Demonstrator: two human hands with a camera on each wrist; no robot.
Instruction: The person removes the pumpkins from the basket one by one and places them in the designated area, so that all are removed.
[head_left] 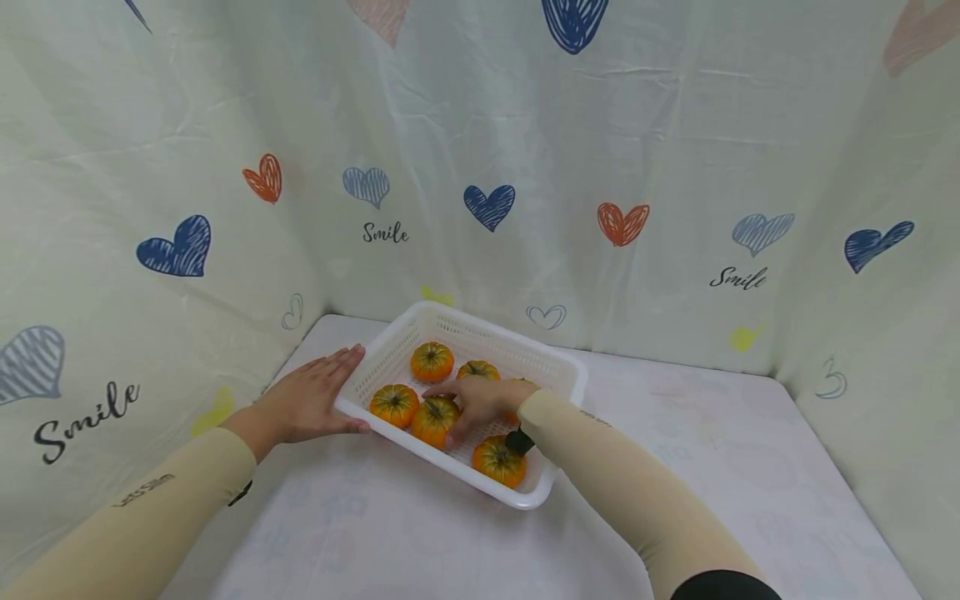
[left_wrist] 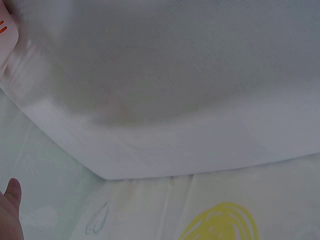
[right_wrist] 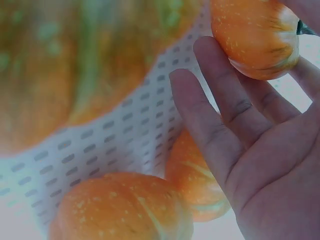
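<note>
A white plastic basket [head_left: 465,477] with perforated walls stands at an angle on the table, holding several small orange pumpkins. My right hand [head_left: 480,404] reaches into it. Its thumb and fingers span one mottled pumpkin [head_left: 433,423] near the front wall; that pumpkin [right_wrist: 255,40] shows between thumb and fingers in the right wrist view. Around it lie a left pumpkin [head_left: 393,405], a back pumpkin [head_left: 432,362] and a front-right pumpkin [head_left: 498,462]; others are partly hidden by my right hand. With straight fingers, my left hand [head_left: 311,398] rests against the basket's left end, thumb at its front corner.
The basket sits on a white-covered table [head_left: 675,467] near its back edge. A pale curtain [head_left: 555,125] printed with hearts and "Smile" hangs behind and along both sides.
</note>
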